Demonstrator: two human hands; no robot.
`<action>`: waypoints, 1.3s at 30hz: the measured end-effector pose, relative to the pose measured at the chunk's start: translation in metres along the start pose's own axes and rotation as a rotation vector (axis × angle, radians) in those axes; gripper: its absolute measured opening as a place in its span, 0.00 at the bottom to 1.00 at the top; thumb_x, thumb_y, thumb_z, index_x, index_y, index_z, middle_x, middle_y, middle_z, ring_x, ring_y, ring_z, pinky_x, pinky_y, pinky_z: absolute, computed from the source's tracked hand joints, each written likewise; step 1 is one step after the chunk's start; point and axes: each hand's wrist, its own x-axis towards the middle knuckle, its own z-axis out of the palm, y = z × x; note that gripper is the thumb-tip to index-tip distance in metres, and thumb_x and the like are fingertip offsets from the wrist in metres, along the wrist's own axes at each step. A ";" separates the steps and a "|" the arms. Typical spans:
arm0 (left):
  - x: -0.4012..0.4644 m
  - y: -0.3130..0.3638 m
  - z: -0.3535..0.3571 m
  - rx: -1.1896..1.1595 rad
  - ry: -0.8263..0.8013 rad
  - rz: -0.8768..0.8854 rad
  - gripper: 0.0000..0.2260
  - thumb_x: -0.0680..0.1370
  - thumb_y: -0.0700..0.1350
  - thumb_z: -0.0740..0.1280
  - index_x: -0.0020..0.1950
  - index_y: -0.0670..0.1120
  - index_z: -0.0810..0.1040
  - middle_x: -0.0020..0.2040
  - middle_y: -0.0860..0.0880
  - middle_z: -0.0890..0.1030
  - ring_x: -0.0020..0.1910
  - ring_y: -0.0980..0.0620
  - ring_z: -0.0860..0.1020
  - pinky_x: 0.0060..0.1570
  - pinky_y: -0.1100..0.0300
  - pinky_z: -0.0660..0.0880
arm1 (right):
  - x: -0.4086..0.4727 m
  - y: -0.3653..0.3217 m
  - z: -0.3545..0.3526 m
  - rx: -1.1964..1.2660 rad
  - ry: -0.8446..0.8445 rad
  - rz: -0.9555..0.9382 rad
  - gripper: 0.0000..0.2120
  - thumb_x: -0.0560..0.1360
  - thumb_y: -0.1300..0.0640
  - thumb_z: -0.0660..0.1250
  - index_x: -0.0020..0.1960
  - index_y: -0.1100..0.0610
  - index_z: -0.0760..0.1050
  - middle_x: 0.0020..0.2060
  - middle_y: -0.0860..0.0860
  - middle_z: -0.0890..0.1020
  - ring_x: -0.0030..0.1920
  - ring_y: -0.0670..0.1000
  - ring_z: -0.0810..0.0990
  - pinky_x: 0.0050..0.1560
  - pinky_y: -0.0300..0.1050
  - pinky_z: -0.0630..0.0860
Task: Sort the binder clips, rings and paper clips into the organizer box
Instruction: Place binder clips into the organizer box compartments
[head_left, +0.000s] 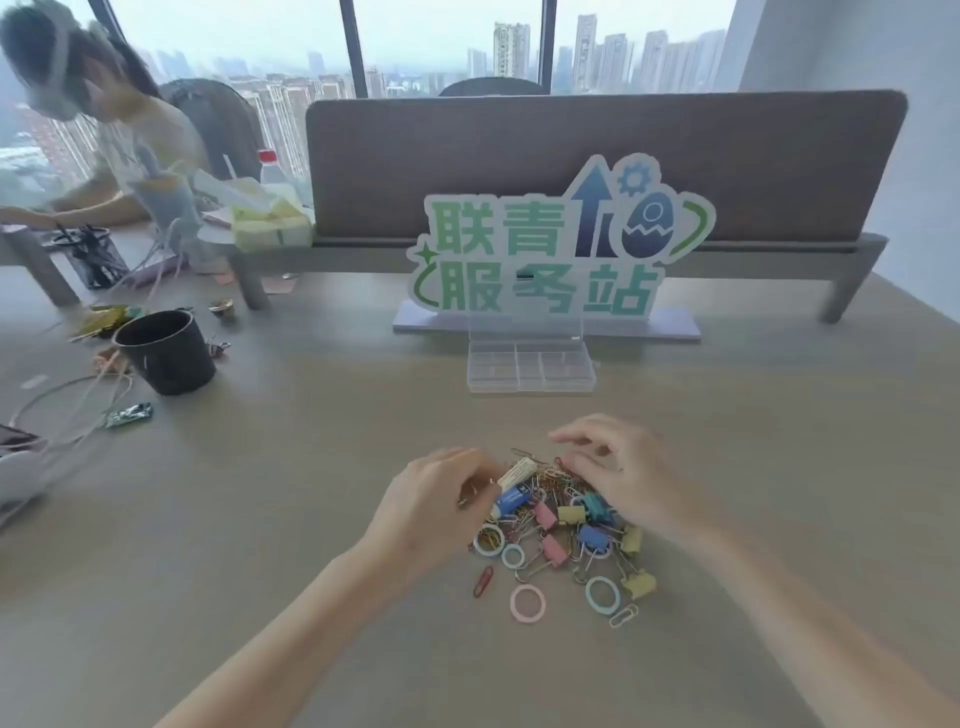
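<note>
A mixed pile of binder clips, rings and paper clips lies on the surface, right in front of the person. The clear organizer box sits farther back, near the sign, with its lid up. Its little rooms look empty, so the sorting looks like it has only just begun.

Both hands are at the far side of the pile. The left hand has its fingers curled at the pile's edge, next to a blue and white tube. It may be pinching something small, but it is too blurry to tell. The right hand hovers over the tangled paper clips with bent fingers, and it is not clear whether it holds any.

To do this step well, the person should pick one kind at a time. The loose ones at the near edge are easiest: the pink ring and the red paper clip. The tangled paper clips may lift in a clump, so a gentle shake should free them. The box is well apart from the pile, so sliding it closer would help.
</note>
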 end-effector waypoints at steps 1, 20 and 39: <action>-0.001 0.000 -0.001 0.023 -0.054 -0.024 0.04 0.74 0.50 0.68 0.48 0.56 0.78 0.41 0.57 0.79 0.41 0.56 0.77 0.43 0.54 0.77 | 0.001 -0.001 0.002 -0.059 -0.011 0.000 0.11 0.77 0.56 0.68 0.59 0.47 0.79 0.54 0.39 0.80 0.51 0.34 0.76 0.51 0.25 0.70; 0.023 -0.007 0.002 0.103 -0.116 -0.034 0.07 0.71 0.55 0.67 0.44 0.54 0.75 0.35 0.59 0.76 0.37 0.58 0.73 0.36 0.63 0.71 | 0.058 0.019 0.012 -0.261 -0.432 -0.108 0.04 0.74 0.45 0.69 0.45 0.40 0.75 0.48 0.36 0.73 0.53 0.40 0.67 0.57 0.45 0.69; 0.143 -0.050 -0.035 -0.111 0.002 -0.231 0.05 0.71 0.40 0.73 0.38 0.49 0.79 0.34 0.56 0.81 0.32 0.64 0.75 0.34 0.75 0.69 | 0.136 0.028 -0.038 0.021 0.001 0.106 0.04 0.71 0.55 0.75 0.43 0.47 0.84 0.36 0.41 0.85 0.38 0.39 0.81 0.41 0.30 0.74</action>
